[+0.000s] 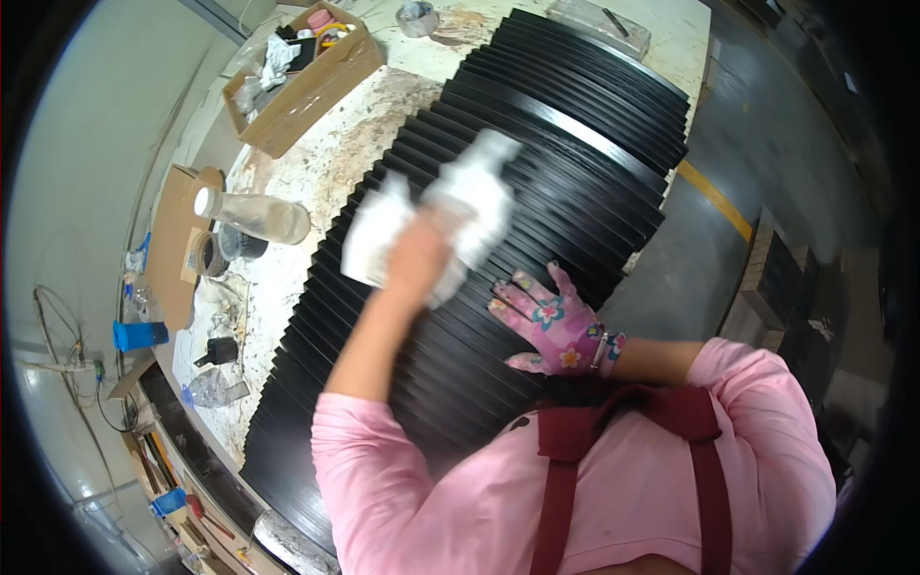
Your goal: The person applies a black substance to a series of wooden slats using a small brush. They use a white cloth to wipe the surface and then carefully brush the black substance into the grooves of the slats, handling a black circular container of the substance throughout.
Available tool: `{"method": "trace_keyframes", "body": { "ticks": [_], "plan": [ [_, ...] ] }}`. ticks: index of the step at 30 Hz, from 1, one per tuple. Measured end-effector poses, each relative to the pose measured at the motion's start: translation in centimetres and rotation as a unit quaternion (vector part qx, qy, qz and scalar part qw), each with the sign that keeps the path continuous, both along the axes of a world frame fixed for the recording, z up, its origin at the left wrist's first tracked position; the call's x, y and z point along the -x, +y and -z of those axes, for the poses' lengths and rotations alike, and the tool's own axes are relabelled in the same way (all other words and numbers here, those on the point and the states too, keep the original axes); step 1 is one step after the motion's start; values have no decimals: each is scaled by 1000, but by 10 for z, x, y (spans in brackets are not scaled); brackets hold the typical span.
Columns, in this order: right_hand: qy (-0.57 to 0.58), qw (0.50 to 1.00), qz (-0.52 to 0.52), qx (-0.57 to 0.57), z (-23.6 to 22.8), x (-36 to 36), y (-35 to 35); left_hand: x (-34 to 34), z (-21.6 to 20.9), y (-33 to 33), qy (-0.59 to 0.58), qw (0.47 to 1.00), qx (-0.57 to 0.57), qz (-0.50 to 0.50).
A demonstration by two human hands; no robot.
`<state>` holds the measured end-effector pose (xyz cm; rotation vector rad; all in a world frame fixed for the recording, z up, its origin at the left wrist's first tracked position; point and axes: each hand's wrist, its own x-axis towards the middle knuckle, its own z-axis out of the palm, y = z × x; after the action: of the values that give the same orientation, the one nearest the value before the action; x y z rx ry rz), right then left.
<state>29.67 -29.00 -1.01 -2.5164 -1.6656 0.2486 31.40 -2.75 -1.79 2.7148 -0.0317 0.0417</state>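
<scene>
A crumpled white cloth is bunched in my left hand, which is bare and smeared by motion. The cloth lies over a wide row of long, glossy black strips, set side by side with stepped ends. My right hand, in a pink flowered glove, rests flat on the strips near me with its fingers spread. It holds nothing. The cloth hides part of the strips beneath it.
Left of the strips, a cloudy plastic bottle lies on the stained white table. An open cardboard box of odds and ends stands at the far left. A tape roll is at the back. A yellow line crosses the grey floor.
</scene>
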Motion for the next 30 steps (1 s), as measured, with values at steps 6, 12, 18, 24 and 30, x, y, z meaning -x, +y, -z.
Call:
{"method": "trace_keyframes", "body": {
  "ticks": [6,12,18,24,30],
  "plan": [
    [69,990,46,-114,-27,-42,-20,-41,-57,56,-196,971,-23,-139],
    [-42,979,196,-24,-2,-116,-57,-61,-32,-95,-124,985,43,112],
    [8,980,187,-72,-8,-113,-50,-112,1,30,-159,981,-43,-103],
    [270,840,235,-408,-27,-111,-62,-97,-65,-95,-209,957,200,23],
    [618,680,197,-342,-47,-121,-104,-58,-56,-129,-154,948,273,51]
  ]
}}
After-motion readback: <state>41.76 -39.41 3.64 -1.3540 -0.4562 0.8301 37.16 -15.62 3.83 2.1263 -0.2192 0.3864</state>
